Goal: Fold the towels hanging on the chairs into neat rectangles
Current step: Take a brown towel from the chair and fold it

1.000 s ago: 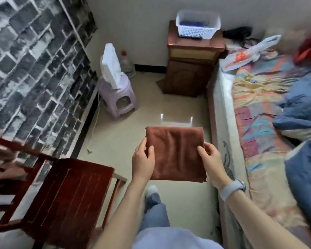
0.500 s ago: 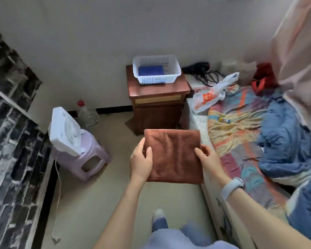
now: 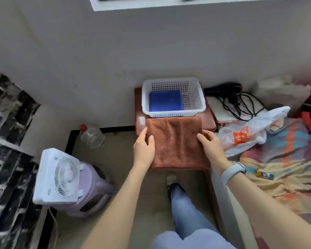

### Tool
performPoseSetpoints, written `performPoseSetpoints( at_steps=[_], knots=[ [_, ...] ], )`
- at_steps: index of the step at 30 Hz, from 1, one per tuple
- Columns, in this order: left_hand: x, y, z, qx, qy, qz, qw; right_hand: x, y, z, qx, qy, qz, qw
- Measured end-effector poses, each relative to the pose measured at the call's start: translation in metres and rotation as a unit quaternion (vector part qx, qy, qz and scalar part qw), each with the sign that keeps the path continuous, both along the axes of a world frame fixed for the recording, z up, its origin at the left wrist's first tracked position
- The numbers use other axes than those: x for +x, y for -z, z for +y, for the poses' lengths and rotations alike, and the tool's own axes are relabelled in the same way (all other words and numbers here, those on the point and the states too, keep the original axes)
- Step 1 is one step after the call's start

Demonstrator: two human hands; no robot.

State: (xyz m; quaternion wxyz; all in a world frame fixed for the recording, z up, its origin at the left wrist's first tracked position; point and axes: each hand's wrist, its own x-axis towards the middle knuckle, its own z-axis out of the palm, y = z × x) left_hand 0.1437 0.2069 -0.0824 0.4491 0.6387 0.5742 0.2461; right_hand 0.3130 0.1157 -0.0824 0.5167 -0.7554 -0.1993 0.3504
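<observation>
- While both hands hold it, the brown towel (image 3: 176,142), folded to a rectangle, sits in the air before the wooden nightstand (image 3: 207,121), its far edge just short of the white basket (image 3: 196,97).
- Left hand (image 3: 144,147): grip clamped on the towel's left edge, thumb on top, fingers beneath.
- Right hand (image 3: 211,144): grip clamped on the towel's right edge, thumb on top; a pale wristband (image 3: 232,170) on that wrist.
- Basket stands on the nightstand top, toward its far edge; a blue folded towel (image 3: 166,100) lies inside, at the left.
- Bed (image 3: 284,159) at right carries a white plastic bag (image 3: 250,132) near its head end.
- Floor at left: a white fan (image 3: 58,175) on a lilac stool (image 3: 90,193), a clear bottle (image 3: 92,136) by the wall.
</observation>
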Motion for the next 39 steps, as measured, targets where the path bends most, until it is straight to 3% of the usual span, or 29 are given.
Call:
performPoseSetpoints(
  at_steps=[8, 13, 16, 18, 20, 22, 24, 26, 27, 29, 34, 39],
  knots=[
    [0.129, 0.031, 0.190, -0.043, -0.051, 0.014, 0.998, 0.118, 0.027, 0.196, -0.026, -0.022, 0.019, 0.999],
    [0.166, 0.077, 0.249, -0.066, -0.059, 0.066, 0.994, 0.153, 0.082, 0.263, -0.067, -0.045, 0.066, 0.995],
    [0.172, 0.104, 0.263, -0.087, -0.039, 0.126, 0.987, 0.162, 0.119, 0.279, -0.107, -0.071, 0.096, 0.987],
    [0.177, 0.115, 0.263, -0.077, -0.012, 0.216, 0.973, 0.166, 0.139, 0.283, -0.150, -0.099, 0.099, 0.979],
    [0.182, 0.120, 0.258, -0.005, 0.034, 0.316, 0.948, 0.168, 0.150, 0.284, -0.181, -0.126, 0.034, 0.975],
    [0.187, 0.128, 0.256, 0.093, 0.097, 0.353, 0.926, 0.166, 0.149, 0.282, -0.194, -0.152, -0.154, 0.957],
    [0.190, 0.142, 0.261, 0.166, 0.160, 0.374, 0.898, 0.161, 0.145, 0.283, -0.158, -0.217, -0.374, 0.888],
    [0.189, 0.160, 0.269, 0.185, 0.213, 0.406, 0.869, 0.157, 0.154, 0.288, -0.129, -0.321, -0.480, 0.806],
    [0.188, 0.170, 0.272, 0.185, 0.224, 0.419, 0.860, 0.157, 0.163, 0.291, -0.131, -0.356, -0.504, 0.776],
    [0.186, 0.187, 0.277, 0.187, 0.220, 0.430, 0.856, 0.159, 0.182, 0.299, -0.161, -0.381, -0.513, 0.752],
    [0.185, 0.200, 0.279, 0.198, 0.212, 0.424, 0.858, 0.159, 0.202, 0.303, -0.201, -0.386, -0.520, 0.735],
    [0.188, 0.179, 0.282, 0.165, 0.224, 0.429, 0.859, 0.154, 0.178, 0.309, -0.239, -0.391, -0.514, 0.725]
  ],
)
